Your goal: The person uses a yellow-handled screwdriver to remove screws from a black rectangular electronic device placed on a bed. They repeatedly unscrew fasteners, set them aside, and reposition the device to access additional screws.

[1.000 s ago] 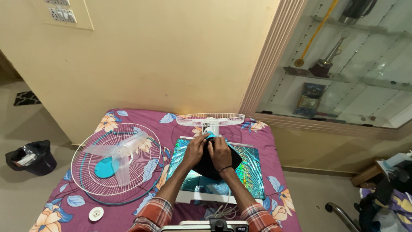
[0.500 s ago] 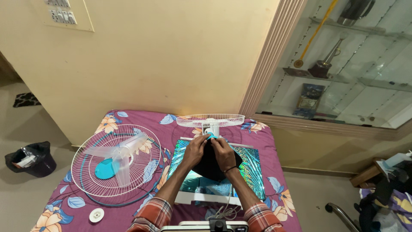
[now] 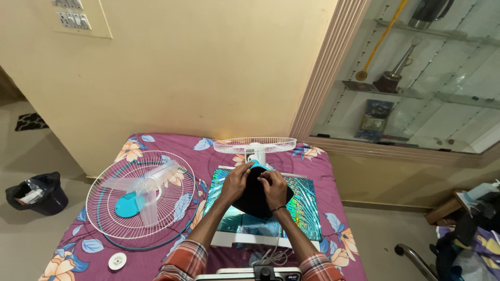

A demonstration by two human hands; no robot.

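The bedspread [image 3: 323,208] is magenta with orange flowers and blue leaves. The fan grille [image 3: 140,200] is white wire with a teal rim, its blades [image 3: 143,187] clear over a turquoise hub. The fan's back cover [image 3: 252,200] is black; the box [image 3: 299,208] shimmers green-blue. Sleeves [image 3: 182,263] are red plaid.

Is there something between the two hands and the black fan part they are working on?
Nothing visible. The left hand and the right hand both rest directly on the black fan part, which lies on the shiny board.
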